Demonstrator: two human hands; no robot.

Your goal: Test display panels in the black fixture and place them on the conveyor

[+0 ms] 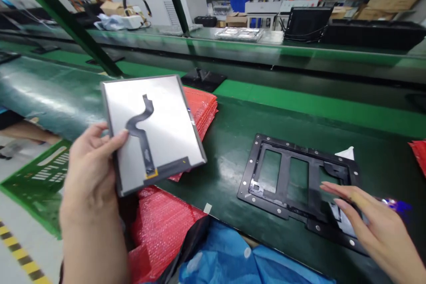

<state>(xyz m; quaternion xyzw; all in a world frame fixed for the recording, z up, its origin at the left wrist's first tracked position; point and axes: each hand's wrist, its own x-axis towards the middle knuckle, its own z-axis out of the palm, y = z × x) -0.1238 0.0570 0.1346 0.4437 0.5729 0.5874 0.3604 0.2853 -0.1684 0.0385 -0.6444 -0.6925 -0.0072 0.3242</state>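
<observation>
My left hand (91, 164) grips a display panel (169, 120) by its left edge, thumb on the silvery back. A black flex cable (143, 137) curves across that back down to a dark strip along the lower edge. The panel is tilted in the air above red bubble-wrap bags. On the green bench lies a black rectangular frame (284, 173) with crossbars and silver dots around its rim. Over its right end is my right hand (369, 217), fingers stretched out and thumb apart, with nothing visible between them. Whether it touches the frame cannot be made out.
Red bubble-wrap bags (203, 106) are stacked behind the panel, and more bubble wrap (166, 226) hangs at the bench's front edge. A green crate (36, 186) stands at lower left. A black stand base (204, 80) and a green post (66, 22) rise farther back.
</observation>
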